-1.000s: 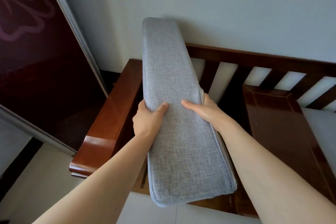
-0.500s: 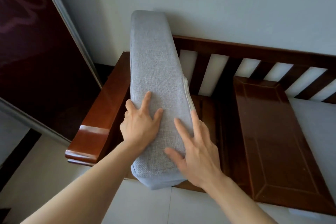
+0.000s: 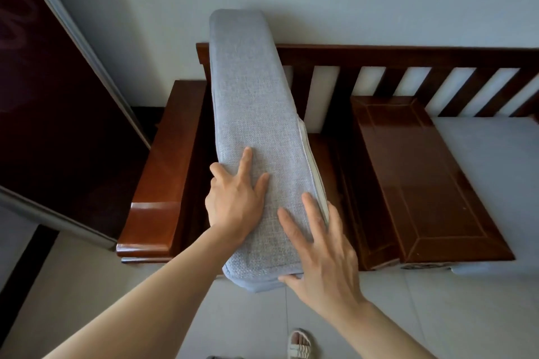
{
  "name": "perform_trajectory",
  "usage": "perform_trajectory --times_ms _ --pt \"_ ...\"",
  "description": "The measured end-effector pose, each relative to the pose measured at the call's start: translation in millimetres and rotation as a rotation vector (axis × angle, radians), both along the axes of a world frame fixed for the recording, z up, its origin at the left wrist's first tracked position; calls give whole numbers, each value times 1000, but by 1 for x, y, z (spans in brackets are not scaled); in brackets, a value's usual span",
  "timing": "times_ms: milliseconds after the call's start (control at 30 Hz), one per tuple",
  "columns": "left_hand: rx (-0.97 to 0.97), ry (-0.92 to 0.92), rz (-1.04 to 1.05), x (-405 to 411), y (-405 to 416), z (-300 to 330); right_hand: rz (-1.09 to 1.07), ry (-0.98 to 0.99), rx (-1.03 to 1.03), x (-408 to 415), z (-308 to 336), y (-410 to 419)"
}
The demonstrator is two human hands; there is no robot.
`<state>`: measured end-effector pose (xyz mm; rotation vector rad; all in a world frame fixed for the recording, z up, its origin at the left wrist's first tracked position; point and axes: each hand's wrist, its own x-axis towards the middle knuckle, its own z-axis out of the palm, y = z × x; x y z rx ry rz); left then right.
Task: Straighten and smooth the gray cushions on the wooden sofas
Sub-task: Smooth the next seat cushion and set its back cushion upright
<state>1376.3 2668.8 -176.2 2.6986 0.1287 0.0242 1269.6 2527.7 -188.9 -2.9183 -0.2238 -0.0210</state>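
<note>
A long gray cushion (image 3: 253,102) stands on edge in the leftmost seat of the wooden sofa (image 3: 408,55), its far end leaning above the backrest and its near end overhanging the seat front. My left hand (image 3: 236,198) lies flat on the cushion's upper face, fingers spread. My right hand (image 3: 320,248) rests flat on the near right part, fingers apart, thumb under the front corner. A white zipper edge (image 3: 310,166) shows along the cushion's right side.
A wooden armrest (image 3: 163,183) runs on the left, and a glossy wooden divider panel (image 3: 420,172) on the right. Another gray cushion (image 3: 495,183) lies in the seat beyond it. A dark sliding door (image 3: 52,96) stands left. My sandalled foot (image 3: 299,344) is on the tiled floor.
Both hands let go of their grip on the cushion's sides and now lie flat on its face. The cushion has dropped lower into the seat, and my view has shifted down.
</note>
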Motion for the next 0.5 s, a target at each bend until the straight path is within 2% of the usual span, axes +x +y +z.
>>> perform_trajectory --times_ms 133,300,500 --pt "4 -12 -101 -19 4 -3 -106 35 -9 -31 0 18" --pt "1 -43 -200 5 -5 3 -214 64 -14 -22 4 25" --pt "42 -21 -196 23 -8 4 -135 13 -2 -13 2 13"
